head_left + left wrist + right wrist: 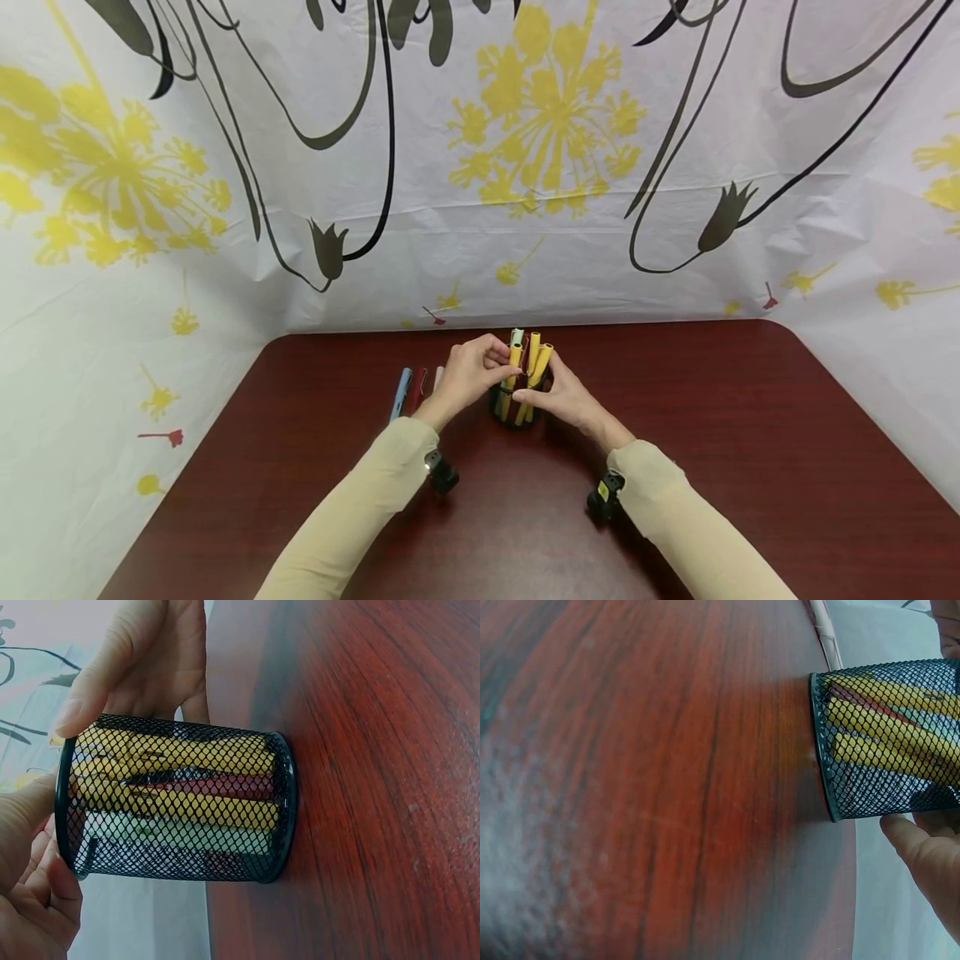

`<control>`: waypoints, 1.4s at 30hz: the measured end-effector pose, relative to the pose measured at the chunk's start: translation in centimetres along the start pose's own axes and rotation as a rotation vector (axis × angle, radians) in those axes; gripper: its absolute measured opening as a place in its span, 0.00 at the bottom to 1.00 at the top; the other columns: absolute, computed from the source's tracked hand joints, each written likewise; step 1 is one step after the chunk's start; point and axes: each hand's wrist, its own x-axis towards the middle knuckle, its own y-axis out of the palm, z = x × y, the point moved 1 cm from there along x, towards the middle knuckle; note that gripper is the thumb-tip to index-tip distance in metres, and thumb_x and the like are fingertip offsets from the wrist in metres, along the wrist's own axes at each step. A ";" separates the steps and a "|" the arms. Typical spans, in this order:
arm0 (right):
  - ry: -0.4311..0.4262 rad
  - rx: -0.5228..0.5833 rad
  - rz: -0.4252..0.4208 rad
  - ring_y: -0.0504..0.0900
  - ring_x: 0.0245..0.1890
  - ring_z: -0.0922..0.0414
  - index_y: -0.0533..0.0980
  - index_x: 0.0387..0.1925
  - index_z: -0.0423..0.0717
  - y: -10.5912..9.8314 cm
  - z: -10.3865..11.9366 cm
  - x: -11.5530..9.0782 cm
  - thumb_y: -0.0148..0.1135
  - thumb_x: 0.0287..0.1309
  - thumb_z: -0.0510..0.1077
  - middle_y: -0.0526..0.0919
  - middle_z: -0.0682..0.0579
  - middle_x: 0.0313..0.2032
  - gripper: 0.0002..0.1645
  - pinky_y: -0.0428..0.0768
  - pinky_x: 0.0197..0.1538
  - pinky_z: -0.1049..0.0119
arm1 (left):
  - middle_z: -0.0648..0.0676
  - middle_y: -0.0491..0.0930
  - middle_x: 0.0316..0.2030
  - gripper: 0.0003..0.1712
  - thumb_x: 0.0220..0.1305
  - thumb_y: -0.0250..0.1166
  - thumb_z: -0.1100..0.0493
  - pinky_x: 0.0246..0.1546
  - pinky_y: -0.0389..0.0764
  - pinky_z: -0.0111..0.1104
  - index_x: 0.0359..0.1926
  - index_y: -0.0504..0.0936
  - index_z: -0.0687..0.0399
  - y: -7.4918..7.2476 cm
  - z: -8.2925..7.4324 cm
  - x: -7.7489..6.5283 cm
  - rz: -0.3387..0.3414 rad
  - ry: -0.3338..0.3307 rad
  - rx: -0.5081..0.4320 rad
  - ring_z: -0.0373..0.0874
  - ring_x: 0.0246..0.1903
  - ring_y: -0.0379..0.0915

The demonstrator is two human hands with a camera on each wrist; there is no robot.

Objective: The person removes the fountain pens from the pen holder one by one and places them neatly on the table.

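Note:
A black mesh pen cup [172, 862] stands upright on the table, filled with yellow pens [889, 727], a red pen [225, 786] and a pale green pen [180, 834]. My left hand [469, 371] is at the cup's left rim, its thumb and curled fingers pinching a yellow pen [515, 355] near its top. From the other side, my right hand [570, 398] grips the cup, thumb in front and fingers around the far side. In the left wrist view the right thumb [79, 705] lies at the rim.
Left of the cup, a blue pen [401, 395], a dark red pen [417, 390] and a white pen [438, 377] lie on the dark red wooden table [750, 433], partly behind my left hand and sleeve. A patterned white sheet [420, 192] hangs behind the table's back edge.

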 end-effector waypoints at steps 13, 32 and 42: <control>-0.002 -0.030 -0.004 0.55 0.69 0.43 0.46 0.71 0.41 -0.1 0.1 -0.2 0.64 0.56 0.37 0.54 0.37 0.69 0.49 0.61 0.65 0.44 | 0.53 0.84 0.37 0.12 0.58 0.68 0.56 0.35 0.81 0.30 0.41 0.80 0.55 -0.8 -0.1 0.0 -0.094 -0.074 -0.136 0.43 0.35 0.80; 0.033 -0.090 -0.008 0.39 0.73 0.46 0.36 0.74 0.48 -0.5 -2.9 0.8 0.69 0.52 0.53 0.38 0.42 0.74 0.63 0.53 0.68 0.42 | 0.45 0.76 0.30 0.05 0.64 0.60 0.66 0.32 0.81 0.25 0.40 0.74 0.56 -7.7 1.4 0.0 -0.453 -0.375 -0.858 0.33 0.28 0.77; 0.050 -0.089 0.013 0.38 0.73 0.44 0.35 0.73 0.44 -0.4 -2.1 0.6 0.67 0.55 0.48 0.37 0.40 0.73 0.61 0.53 0.68 0.40 | 0.44 0.77 0.32 0.25 0.64 0.61 0.59 0.32 0.80 0.23 0.58 0.70 0.68 -11.5 7.6 -2.6 -0.269 -0.622 -0.587 0.29 0.29 0.77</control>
